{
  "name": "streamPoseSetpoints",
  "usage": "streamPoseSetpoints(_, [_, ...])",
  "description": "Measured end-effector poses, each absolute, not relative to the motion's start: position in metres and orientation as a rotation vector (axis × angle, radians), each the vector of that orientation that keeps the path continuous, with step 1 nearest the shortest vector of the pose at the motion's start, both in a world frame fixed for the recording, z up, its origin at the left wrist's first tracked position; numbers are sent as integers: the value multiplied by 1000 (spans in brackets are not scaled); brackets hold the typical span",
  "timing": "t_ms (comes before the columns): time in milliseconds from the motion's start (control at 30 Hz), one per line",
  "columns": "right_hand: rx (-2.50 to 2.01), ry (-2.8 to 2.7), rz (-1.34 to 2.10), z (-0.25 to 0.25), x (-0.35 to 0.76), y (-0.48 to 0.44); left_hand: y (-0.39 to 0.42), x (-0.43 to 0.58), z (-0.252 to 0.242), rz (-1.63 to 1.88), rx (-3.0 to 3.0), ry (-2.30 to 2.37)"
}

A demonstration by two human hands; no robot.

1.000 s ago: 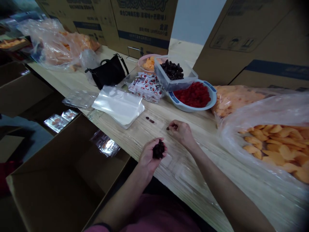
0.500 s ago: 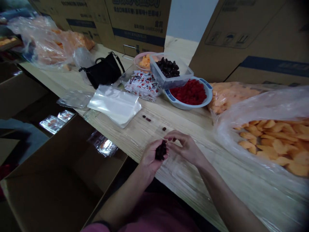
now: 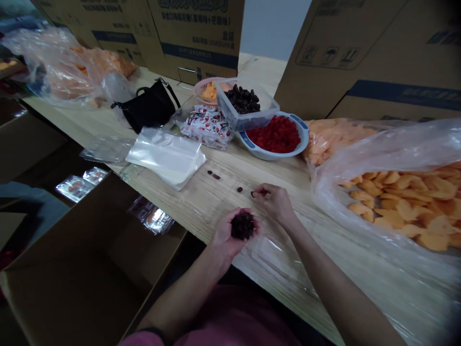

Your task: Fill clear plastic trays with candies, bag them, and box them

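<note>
Light wooden table (image 3: pixel 194 197) running diagonally across the frame, with big printed cardboard boxes (image 3: pixel 133 48) standing along the back, upper left and upper right. Near the center, the left hand (image 3: pixel 225 234) is cupped palm-up around a handful of dark dried fruit (image 3: pixel 242 226), fingers curled up along the sides of it. Just above and to the right of that, the right hand (image 3: pixel 272 201) has thumb and fingers pinched on one dark piece (image 3: pixel 252 194), right down by the tabletop, though I can't tell if the piece is actually touching the wood. Close to those fingertips sits a loose dark piece (image 3: pixel 239 190), and a bit further up-left two more pieces (image 3: pixel 216 177) lie near each other. Top center is pretty crowded: a clear tub (image 3: pixel 252 122) with more of the dark stuff, tilted and overlapping a pale blue bowl (image 3: pixel 306 139) of red bits, a pink basket (image 3: pixel 196 89) of orange pieces behind, and a pile of small printed packets (image 3: pixel 205 122) just left. Stack of clear bags (image 3: pixel 165 154) left of center, black bag (image 3: pixel 147 113) above it, huge plastic bag (image 3: pixel 342 178) of orange slices at right, open carton (image 3: pixel 72 288) lower left.
</note>
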State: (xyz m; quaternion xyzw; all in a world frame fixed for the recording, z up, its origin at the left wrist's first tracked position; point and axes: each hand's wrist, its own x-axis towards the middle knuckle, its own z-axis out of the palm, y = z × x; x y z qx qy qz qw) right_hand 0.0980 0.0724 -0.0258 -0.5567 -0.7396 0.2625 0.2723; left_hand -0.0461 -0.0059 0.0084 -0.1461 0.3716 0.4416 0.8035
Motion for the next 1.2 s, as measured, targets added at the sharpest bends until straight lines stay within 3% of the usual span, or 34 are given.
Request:
streamPoseSetpoints(233, [-1455,-2087,601,-28,92,70,-7,-48,9,984,-282,729])
streamPoseSetpoints(433, [-1054,-2010,969,7,120,19,-14,-35,8,917,-316,731])
streamPoseSetpoints(533, [-1000,-2113,945,16,133,-7,-22,-23,6,838,-331,740])
streamPoseSetpoints(900, [-1425,-1680,1040,-6,189,-1,-36,-11,6,720,-279,747])
streamPoseSetpoints(1200, [-1578,-2094,782,-13,173,40,-35,-10,8,773,-285,780])
